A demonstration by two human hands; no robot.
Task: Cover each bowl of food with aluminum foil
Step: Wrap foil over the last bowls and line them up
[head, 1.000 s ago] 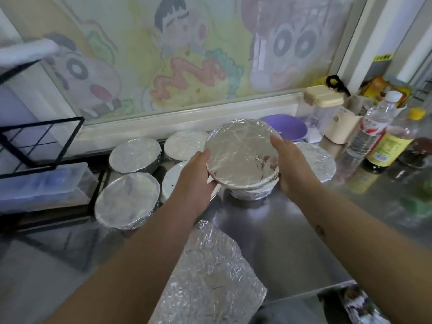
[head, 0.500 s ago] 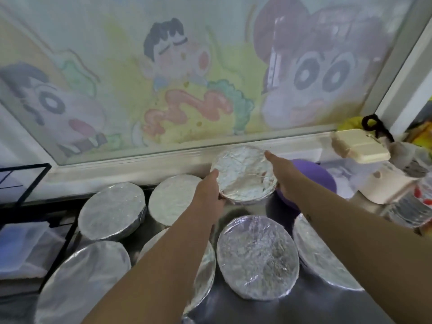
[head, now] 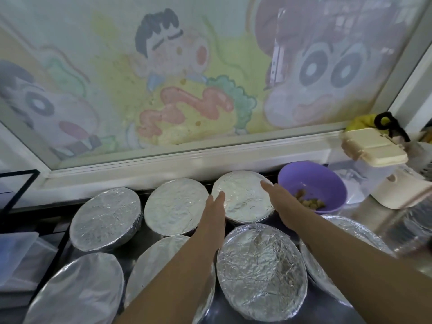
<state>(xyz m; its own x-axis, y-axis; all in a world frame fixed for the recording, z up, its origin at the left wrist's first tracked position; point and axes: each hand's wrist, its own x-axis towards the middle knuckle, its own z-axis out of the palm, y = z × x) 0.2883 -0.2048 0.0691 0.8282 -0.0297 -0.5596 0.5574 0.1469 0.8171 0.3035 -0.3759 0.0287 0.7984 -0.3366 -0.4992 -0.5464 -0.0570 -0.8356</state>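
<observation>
- At the far edge of the counter [head: 327, 308], just under the window sill [head: 163, 169], the foil-covered bowl [head: 243, 199] sits between another covered bowl [head: 175, 206] on its left and the purple bowl [head: 311, 177] on its right.
- The left hand [head: 214, 213] lies with straight fingers against its left rim. The right hand [head: 282, 204] reaches with extended fingers over its right rim. Neither appears to clasp it, though the thumbs are hidden.
- A fingertip dragging across the thin foil could tear it or lift the crimped edge.
- The right wrist passes just beside the purple bowl, which holds food and has no foil. A careless pull back could tip it.
- Both forearms cross the near covered bowl [head: 261, 270]. Letting them sink would dent its foil.
</observation>
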